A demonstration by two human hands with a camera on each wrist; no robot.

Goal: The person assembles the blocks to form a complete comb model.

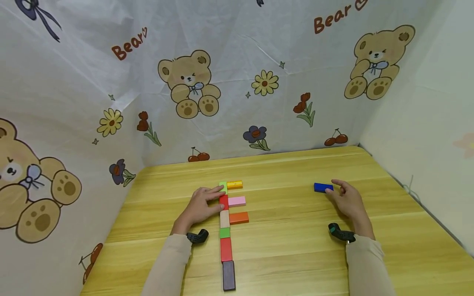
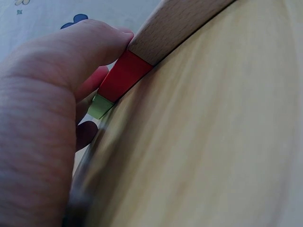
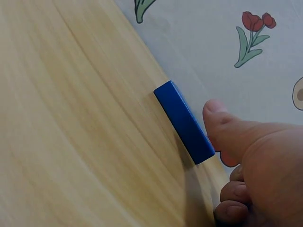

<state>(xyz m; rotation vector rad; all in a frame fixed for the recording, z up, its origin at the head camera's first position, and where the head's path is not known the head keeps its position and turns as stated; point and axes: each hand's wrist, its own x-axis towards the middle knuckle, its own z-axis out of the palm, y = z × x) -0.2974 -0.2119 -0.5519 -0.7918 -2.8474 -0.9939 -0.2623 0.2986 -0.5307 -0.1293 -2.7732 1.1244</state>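
Note:
My left hand [image 1: 200,207] rests at the far part of a row of wooden blocks, fingers reaching over a light green block [image 1: 223,186] and a red block [image 1: 224,200]. In the left wrist view, the thumb lies along the top edge where the red block [image 2: 124,75] meets a plain wood block [image 2: 173,30]. Over at the right, a blue rectangular block [image 1: 320,187] lies on the table. My right hand [image 1: 348,201] is beside its right end, thumb tip close to the blue block [image 3: 185,124], index finger stretched out beyond it.
Nearer in the row come a green block [image 1: 224,232], a red block [image 1: 226,249] and a dark block [image 1: 228,275]. Yellow [image 1: 235,185], pink [image 1: 237,201] and orange [image 1: 239,218] blocks stick out rightward. A bear-printed cloth [image 1: 229,135] hangs behind the wooden table [image 1: 289,246].

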